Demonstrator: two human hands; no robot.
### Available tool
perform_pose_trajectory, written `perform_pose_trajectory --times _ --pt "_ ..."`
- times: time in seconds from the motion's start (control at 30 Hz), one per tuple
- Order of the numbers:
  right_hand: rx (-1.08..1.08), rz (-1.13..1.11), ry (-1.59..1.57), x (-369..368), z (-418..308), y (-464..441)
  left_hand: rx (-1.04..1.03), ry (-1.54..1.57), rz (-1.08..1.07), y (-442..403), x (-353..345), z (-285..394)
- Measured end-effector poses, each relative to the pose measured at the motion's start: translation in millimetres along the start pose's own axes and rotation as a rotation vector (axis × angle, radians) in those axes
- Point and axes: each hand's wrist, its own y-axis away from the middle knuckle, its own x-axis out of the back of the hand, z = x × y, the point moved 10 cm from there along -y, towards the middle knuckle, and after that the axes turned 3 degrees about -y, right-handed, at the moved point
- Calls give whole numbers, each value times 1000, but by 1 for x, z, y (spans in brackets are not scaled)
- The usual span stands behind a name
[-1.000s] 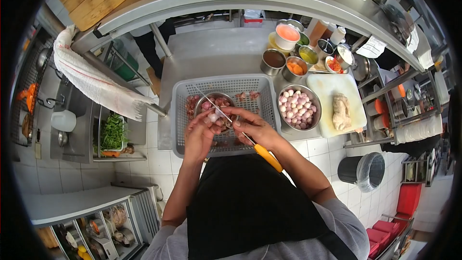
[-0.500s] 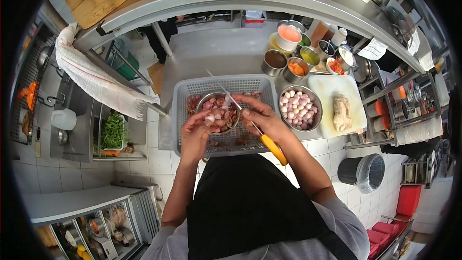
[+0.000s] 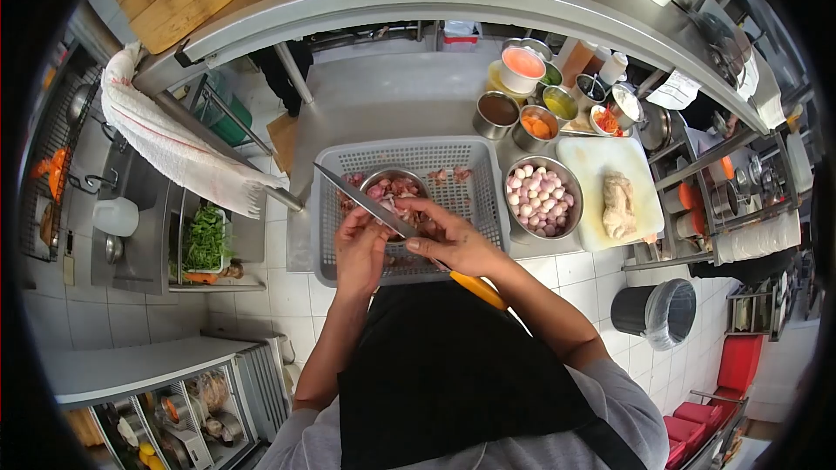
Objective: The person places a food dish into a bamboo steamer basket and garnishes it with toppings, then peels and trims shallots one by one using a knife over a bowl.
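Note:
My right hand grips a knife with a yellow handle, its long blade slanting up and left across both hands. Behind that blade, the fingers of my left hand are pinched on a small shallot, mostly hidden. Both hands are over a grey perforated basket. Inside it stands a metal bowl of reddish-skinned shallots, with loose skins scattered around. Right of the basket, a steel bowl holds peeled pale-pink shallots.
A white cutting board carries a pale, lumpy piece of food. Behind stand metal containers of sauce and orange pieces. A steel shelf crosses above the counter; a towel hangs at left. A lined bin stands right.
The knife's blade has swung to the left and now lies flatter across my left fingers. My right hand has moved down and closer to my left hand.

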Motion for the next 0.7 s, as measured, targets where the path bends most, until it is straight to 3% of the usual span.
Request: perform_pose_trajectory --times 0.3,0.7 --pt "-23 18 -60 6 10 -1 -51 -1 -45 2 -3 5" --pt "-163 102 -208 30 24 2 165 81 -122 -5 -10 3"
